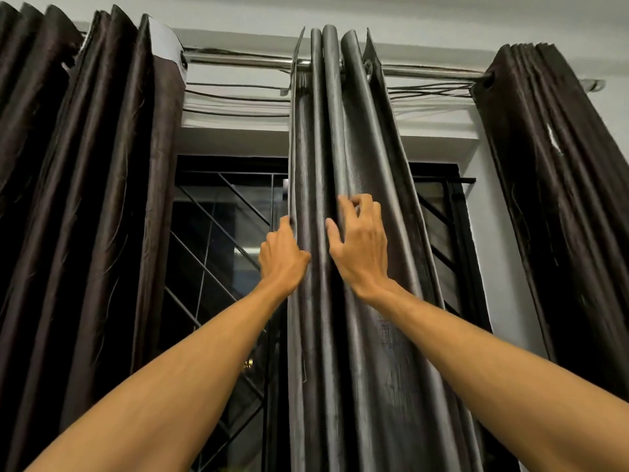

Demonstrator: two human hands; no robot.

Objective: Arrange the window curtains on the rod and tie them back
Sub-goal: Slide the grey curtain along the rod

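A dark shiny curtain panel (343,137) hangs bunched in tight folds at the middle of a metal rod (238,59). My left hand (282,257) grips the panel's left edge fold, fingers wrapped behind it. My right hand (360,247) rests on the folds just to the right, fingers spread and curled, touching the fabric without a firm hold. Another dark brown curtain (102,165) hangs gathered at the left end of the rod, and a third (558,165) hangs at the right end.
Behind the curtains is a dark window with a black metal grille (218,233). Several thin cables (238,97) run under the rod along the white wall. The ceiling is just above the rod.
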